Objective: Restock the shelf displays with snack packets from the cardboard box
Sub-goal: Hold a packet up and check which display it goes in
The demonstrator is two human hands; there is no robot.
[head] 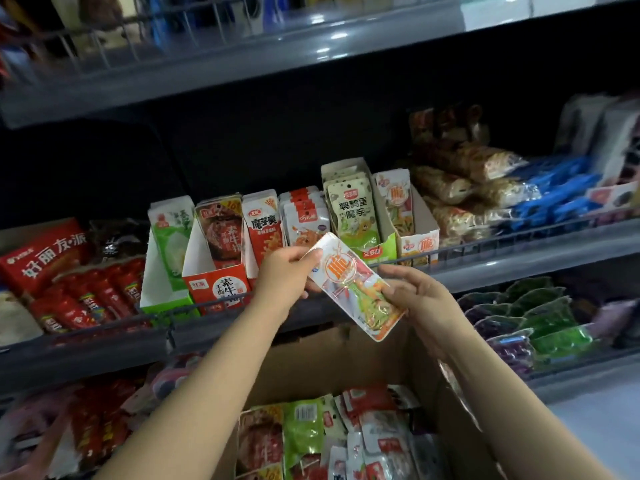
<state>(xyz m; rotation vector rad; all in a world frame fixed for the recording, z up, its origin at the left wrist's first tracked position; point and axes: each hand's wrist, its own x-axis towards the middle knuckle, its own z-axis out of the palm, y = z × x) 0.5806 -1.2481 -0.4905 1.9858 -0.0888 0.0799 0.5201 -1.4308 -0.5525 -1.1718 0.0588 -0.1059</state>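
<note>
Two-handed grip [349, 285] on snack packet [353, 282]

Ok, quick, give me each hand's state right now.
Left hand: pinches the upper end of the white snack packet.
Right hand: grips the same packet's lower part.

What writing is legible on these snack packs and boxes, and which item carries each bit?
"好丽友·派" on the big red box.
"魔芋爽" on the red-and-white packet.
"鹌鹑蛋 魔芋" on the pale green packet.
"素牛" on the red display carton.
"脆" on the held packet, gripped by the left hand and right hand.
Packets in the cardboard box: too blurred.
</note>
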